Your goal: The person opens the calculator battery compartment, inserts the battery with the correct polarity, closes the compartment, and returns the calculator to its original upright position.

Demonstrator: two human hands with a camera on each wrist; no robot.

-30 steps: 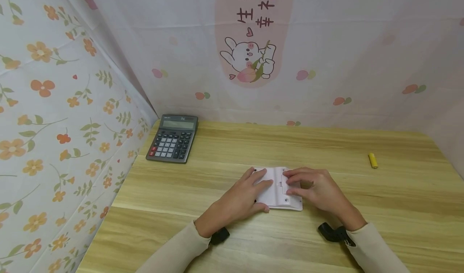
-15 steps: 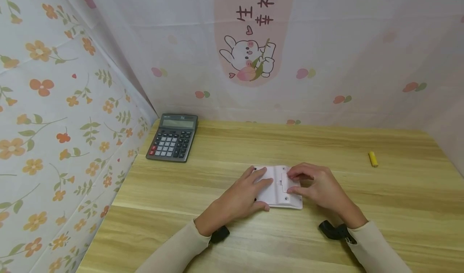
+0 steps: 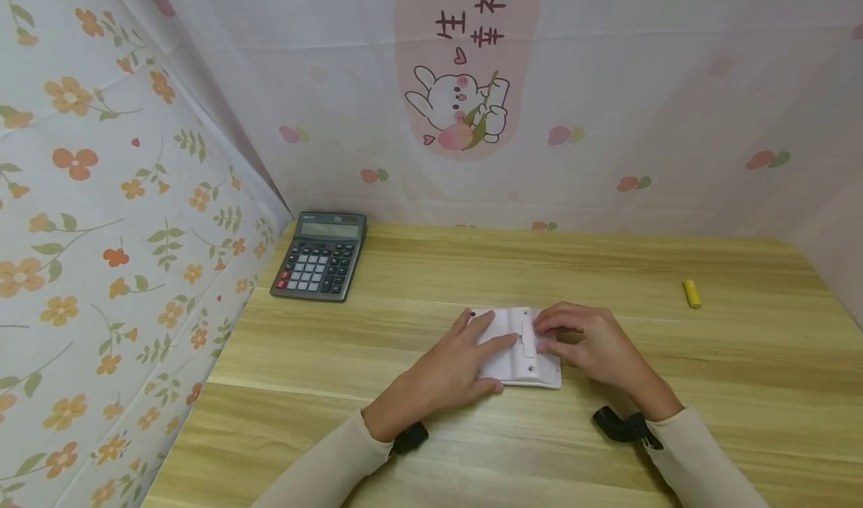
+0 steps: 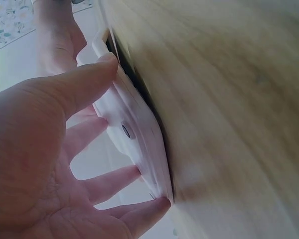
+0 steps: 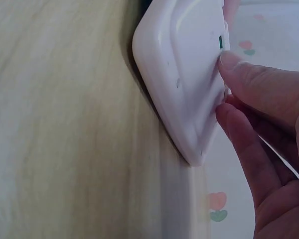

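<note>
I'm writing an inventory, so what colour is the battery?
Yellow; the battery shows best in the head view.

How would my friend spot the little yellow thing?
Find the wooden table, then look toward its far right corner. There lies a small yellow cylinder, probably a battery. Unlike the dark calculator and white device, it is tiny and bright yellow.

White plastic device (image 3: 514, 362), back up, on the wooden table (image 3: 506, 448)
</note>
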